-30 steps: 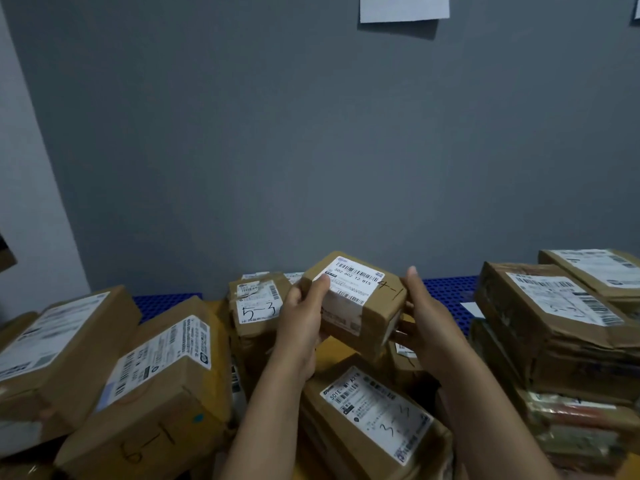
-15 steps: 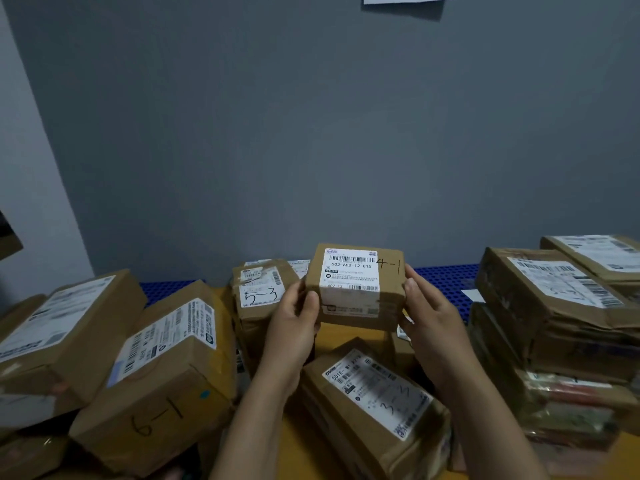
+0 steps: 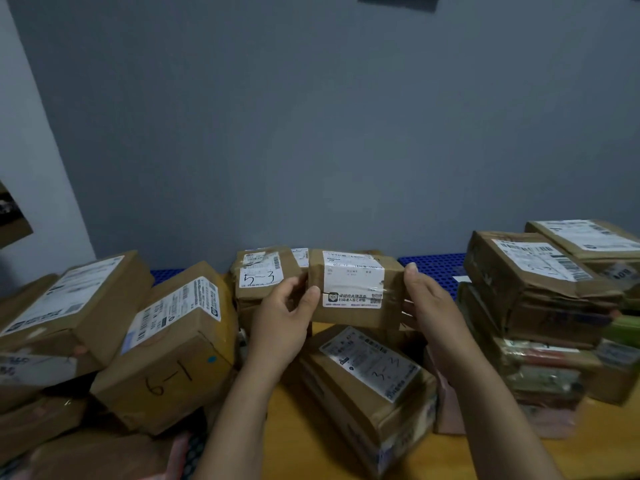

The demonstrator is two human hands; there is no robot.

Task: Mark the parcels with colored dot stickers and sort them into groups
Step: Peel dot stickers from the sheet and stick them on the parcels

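Currently in hand: a small brown parcel (image 3: 356,289), held clear of the pile with its white label toward the camera.
Left hand (image 3: 284,317): thumb on the front face at the left edge, fingers curled round the left end in a firm pinch.
Right hand (image 3: 433,306): fingers nearly straight and pressed flat against the right end, so it braces the parcel and does not wrap it.
Just left of the grip: the parcel marked 5-3 (image 3: 263,275). Whether the two touch cannot be told.
Below the grip: the parcel marked 3-3 (image 3: 370,375), lying on the yellow table (image 3: 298,427).
Further left: the parcel marked 6-1 (image 3: 173,348), with a blue dot (image 3: 212,359) on its front face.
Right of the grip: a stack of parcels (image 3: 536,282), well apart.
Sticker on held parcel: none on the face shown; the other faces are hidden.
Step judged: checking the held parcel's faces for its handwritten number before dotting and grouping it.
Recommended handling: turn it slowly between both palms and keep the pressure even at each end. Find the number, then set the parcel flat before freeing a hand for the sticker.
Risk: the taped surface looks slick, and a one-sided squeeze could let the parcel slip onto the pile beneath.
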